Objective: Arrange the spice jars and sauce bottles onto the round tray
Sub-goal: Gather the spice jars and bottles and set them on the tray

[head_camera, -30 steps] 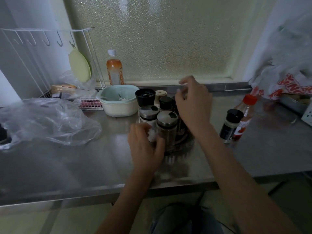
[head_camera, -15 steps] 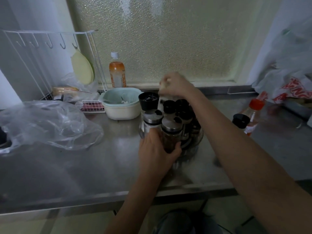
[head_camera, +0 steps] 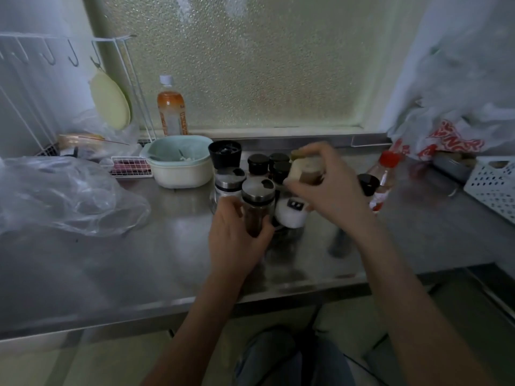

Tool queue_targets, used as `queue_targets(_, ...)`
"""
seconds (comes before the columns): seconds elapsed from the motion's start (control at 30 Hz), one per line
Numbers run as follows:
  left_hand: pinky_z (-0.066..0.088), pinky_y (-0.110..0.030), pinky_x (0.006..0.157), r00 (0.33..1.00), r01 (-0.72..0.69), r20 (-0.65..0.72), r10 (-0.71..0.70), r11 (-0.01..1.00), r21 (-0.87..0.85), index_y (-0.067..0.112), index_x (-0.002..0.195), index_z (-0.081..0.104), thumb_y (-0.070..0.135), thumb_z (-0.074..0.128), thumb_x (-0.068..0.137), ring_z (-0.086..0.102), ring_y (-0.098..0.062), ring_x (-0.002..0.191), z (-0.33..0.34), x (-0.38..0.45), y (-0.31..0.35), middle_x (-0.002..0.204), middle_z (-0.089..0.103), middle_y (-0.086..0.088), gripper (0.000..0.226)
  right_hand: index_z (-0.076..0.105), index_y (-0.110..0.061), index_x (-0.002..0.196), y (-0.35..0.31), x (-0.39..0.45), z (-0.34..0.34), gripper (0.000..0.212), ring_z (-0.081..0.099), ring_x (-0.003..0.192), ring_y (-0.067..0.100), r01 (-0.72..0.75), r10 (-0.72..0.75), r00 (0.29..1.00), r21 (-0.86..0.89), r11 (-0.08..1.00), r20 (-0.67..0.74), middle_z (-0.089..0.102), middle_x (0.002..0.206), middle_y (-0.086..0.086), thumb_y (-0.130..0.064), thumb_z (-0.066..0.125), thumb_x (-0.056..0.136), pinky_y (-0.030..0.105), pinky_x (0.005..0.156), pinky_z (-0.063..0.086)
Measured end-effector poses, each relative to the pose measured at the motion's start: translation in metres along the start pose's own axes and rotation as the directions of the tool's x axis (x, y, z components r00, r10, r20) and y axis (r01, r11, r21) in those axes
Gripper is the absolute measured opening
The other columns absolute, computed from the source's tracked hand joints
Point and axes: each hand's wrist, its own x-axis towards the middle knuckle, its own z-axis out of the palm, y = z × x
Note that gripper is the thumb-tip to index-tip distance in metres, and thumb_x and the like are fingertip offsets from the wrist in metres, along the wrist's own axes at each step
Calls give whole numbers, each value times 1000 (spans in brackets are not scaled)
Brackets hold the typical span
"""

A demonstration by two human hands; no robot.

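Several spice jars stand packed together on the round tray [head_camera: 289,232], which is mostly hidden under them. My left hand [head_camera: 237,240] grips the steel-capped jar of brown spice [head_camera: 257,201] at the tray's front. My right hand [head_camera: 326,185] holds a cream-lidded jar of brown powder [head_camera: 306,169] tilted above the tray's right side. A white salt shaker [head_camera: 291,213] leans at the tray's front right. A steel-capped jar [head_camera: 230,181], black-lidded jars [head_camera: 259,162] and a black grinder [head_camera: 225,154] stand behind. Right of the tray, on the counter, are a red-capped sauce bottle [head_camera: 383,179] and a black-lidded jar [head_camera: 368,184].
A pale green bowl [head_camera: 181,162] sits left of the tray, an orange drink bottle [head_camera: 171,110] behind it by the window. Crumpled clear plastic [head_camera: 64,196] lies far left, a wire rack [head_camera: 55,87] behind. Bags and a white basket [head_camera: 493,185] crowd the right.
My right hand lifted the cream-lidded jar from the back of the tray and brought it forward to the right. My left hand stayed on the front jar. The camera moved closer.
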Motion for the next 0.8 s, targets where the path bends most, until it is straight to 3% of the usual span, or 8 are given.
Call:
queue_targets(0.13, 31, -17, 60, 992, -97, -76, 98, 995, 10, 19, 92, 36, 46, 57, 68, 44, -8, 69, -4, -2, 4, 81, 53, -6, 42, 52, -24, 112, 9, -7, 26, 43, 65, 81, 14, 9, -7, 1000, 69, 998, -22, 59, 100, -9, -36, 74, 77, 46, 70, 58)
queue_targets(0.23, 38, -26, 59, 986, -168, -3, 169, 985, 32, 19, 94, 36, 48, 60, 66, 48, -17, 75, -1, -1, 5, 88, 52, -12, 47, 50, -23, 112, 9, -9, 35, 41, 65, 83, 15, 13, -5, 996, 85, 996, -93, 63, 98, -4, -35, 72, 78, 37, 74, 58)
queue_targets(0.3, 37, -26, 61, 990, -140, 3, 140, 989, 38, 19, 96, 36, 51, 61, 65, 45, -15, 80, 0, 0, 3, 92, 51, -12, 51, 49, -23, 111, 10, -13, 42, 40, 64, 85, 13, 2, 5, 995, 72, 997, -104, 64, 99, -2, -35, 71, 79, 28, 74, 54)
queue_targets(0.37, 35, -24, 64, 996, -88, 0, 88, 995, 38, 20, 97, 36, 52, 61, 64, 43, -12, 82, 0, 1, 1, 94, 51, -10, 52, 48, -23, 110, 11, -17, 50, 40, 63, 85, 13, -13, 17, 998, 70, 997, -60, 63, 99, -2, -36, 70, 80, 28, 73, 54)
queue_targets(0.47, 35, -23, 64, 998, -70, 8, 69, 997, 46, 14, 99, 41, 50, 61, 65, 47, -16, 83, 0, 1, -1, 96, 51, -11, 54, 48, -21, 108, 12, -22, 56, 37, 59, 78, 2, -6, 7, 1000, 75, 997, -3, 63, 94, -3, -38, 68, 82, 12, 67, 48)
queue_targets(0.6, 39, -26, 61, 998, -52, 39, 50, 998, 46, 9, 101, 43, 50, 64, 67, 52, -18, 80, 2, 2, -1, 97, 53, -11, 57, 52, -25, 113, 8, -30, 51, 28, 64, 74, 5, 52, -56, 997, 78, 996, 51, 67, 92, -7, -39, 55, 90, 22, 66, 54)
queue_targets(0.67, 41, -28, 62, 998, -19, 64, 16, 998, 59, 10, 101, 42, 46, 72, 66, 54, -20, 79, 3, 3, -4, 97, 56, -11, 58, 55, -28, 110, 11, -40, 45, 20, 66, 80, 3, 79, -77, 997, 104, 991, -24, 67, 92, -11, -37, 51, 92, 24, 70, 56)
queue_targets(0.8, 51, -45, 69, 995, 95, 25, -95, 995, 0, 12, 106, 42, 34, 75, 69, 59, -26, 85, 3, 7, -7, 100, 59, -13, 54, 54, -27, 106, 29, -52, 23, 17, 62, 88, 13, 17, 26, 917, 103, 994, -397, 64, 95, -4, -29, 58, 90, 33, 77, 56)
